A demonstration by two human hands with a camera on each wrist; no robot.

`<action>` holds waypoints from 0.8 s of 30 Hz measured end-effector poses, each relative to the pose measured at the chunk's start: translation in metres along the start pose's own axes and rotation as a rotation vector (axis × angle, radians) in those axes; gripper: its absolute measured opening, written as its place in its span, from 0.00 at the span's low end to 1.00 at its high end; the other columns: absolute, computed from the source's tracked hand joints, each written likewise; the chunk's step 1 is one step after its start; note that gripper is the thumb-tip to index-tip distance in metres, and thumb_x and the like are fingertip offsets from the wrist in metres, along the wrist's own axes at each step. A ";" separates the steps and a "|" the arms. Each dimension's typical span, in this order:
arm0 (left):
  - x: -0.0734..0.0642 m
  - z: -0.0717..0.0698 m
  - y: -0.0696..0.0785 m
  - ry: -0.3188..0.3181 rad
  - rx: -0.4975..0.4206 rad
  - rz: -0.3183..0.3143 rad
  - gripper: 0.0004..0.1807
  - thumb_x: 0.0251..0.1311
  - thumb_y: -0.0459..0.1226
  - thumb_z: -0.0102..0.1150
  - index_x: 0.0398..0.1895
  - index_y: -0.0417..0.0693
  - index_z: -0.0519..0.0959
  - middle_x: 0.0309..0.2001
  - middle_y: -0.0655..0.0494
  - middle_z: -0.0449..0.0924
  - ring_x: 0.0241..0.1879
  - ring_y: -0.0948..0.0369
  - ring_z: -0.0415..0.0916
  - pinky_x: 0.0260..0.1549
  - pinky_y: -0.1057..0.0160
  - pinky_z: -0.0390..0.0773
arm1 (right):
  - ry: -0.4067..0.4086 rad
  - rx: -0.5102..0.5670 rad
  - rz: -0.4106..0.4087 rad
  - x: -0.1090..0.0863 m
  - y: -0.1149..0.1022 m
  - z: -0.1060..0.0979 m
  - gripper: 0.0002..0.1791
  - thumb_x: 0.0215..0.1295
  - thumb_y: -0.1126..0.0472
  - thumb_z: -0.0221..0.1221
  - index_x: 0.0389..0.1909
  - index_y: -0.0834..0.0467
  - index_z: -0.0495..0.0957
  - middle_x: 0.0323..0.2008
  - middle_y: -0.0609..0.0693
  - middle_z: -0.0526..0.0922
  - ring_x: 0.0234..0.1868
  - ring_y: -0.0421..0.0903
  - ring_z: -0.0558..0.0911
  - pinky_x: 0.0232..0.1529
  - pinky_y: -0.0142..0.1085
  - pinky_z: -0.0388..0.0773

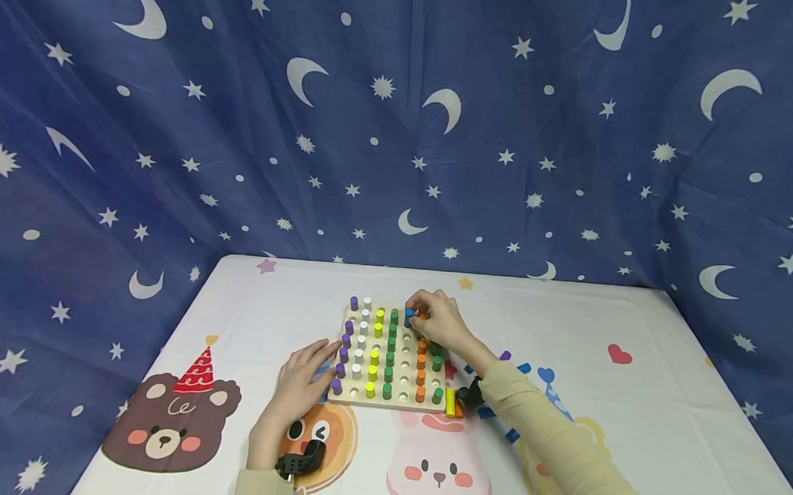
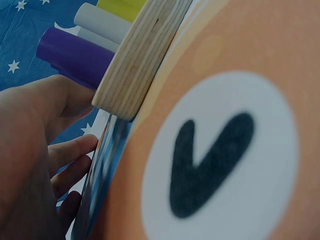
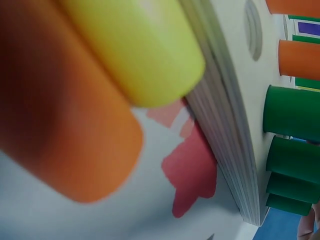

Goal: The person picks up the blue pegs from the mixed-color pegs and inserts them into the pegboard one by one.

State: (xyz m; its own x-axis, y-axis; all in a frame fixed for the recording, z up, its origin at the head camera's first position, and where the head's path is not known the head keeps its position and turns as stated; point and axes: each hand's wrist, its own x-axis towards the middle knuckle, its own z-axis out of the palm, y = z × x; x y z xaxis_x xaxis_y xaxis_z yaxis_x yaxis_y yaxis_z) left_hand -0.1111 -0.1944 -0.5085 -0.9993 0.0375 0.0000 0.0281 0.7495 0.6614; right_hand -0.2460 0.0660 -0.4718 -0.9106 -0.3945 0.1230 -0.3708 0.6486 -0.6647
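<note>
A wooden peg board (image 1: 388,405) lies on the table, with columns of purple pegs (image 1: 344,355), white pegs (image 1: 359,356), yellow pegs (image 1: 373,373), green pegs (image 1: 388,374) and orange pegs (image 1: 421,362). At its far edge, my right hand (image 1: 441,323) pinches a blue peg (image 1: 408,318), upright in a column of otherwise bare holes. Whether that peg is seated is hard to tell. My left hand (image 1: 302,381) rests at the board's left side. In the left wrist view, its thumb is against the board's edge (image 2: 132,70) by a purple peg (image 2: 75,55), its fingers beside a flat bluish thing (image 2: 107,165).
Right of the board lie a loose yellow peg (image 1: 450,402) and an orange peg (image 1: 459,410) near its corner. Several blue pegs (image 1: 512,435) and a purple peg (image 1: 505,355) are scattered around the right forearm. A starry blue curtain (image 1: 403,128) hangs behind the table.
</note>
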 end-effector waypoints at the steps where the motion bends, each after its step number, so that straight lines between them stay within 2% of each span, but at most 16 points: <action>1: 0.000 0.000 0.000 0.001 0.000 0.000 0.27 0.67 0.43 0.52 0.70 0.59 0.66 0.73 0.50 0.59 0.72 0.47 0.51 0.67 0.38 0.49 | 0.001 0.000 -0.001 0.000 0.000 0.000 0.09 0.58 0.62 0.65 0.40 0.51 0.80 0.34 0.47 0.82 0.38 0.44 0.70 0.47 0.40 0.60; 24: 0.000 0.000 0.000 0.004 0.001 0.000 0.27 0.68 0.44 0.52 0.70 0.59 0.66 0.73 0.50 0.59 0.72 0.47 0.51 0.67 0.37 0.49 | 0.002 -0.019 0.039 0.000 0.001 0.003 0.10 0.59 0.61 0.65 0.41 0.50 0.79 0.36 0.45 0.84 0.38 0.43 0.70 0.46 0.40 0.58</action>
State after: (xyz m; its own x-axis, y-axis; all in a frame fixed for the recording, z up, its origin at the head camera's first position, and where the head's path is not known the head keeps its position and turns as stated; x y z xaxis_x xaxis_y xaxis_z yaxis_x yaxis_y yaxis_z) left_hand -0.1110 -0.1944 -0.5091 -0.9994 0.0348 0.0033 0.0283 0.7502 0.6606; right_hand -0.2459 0.0641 -0.4748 -0.9250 -0.3669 0.0987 -0.3380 0.6758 -0.6550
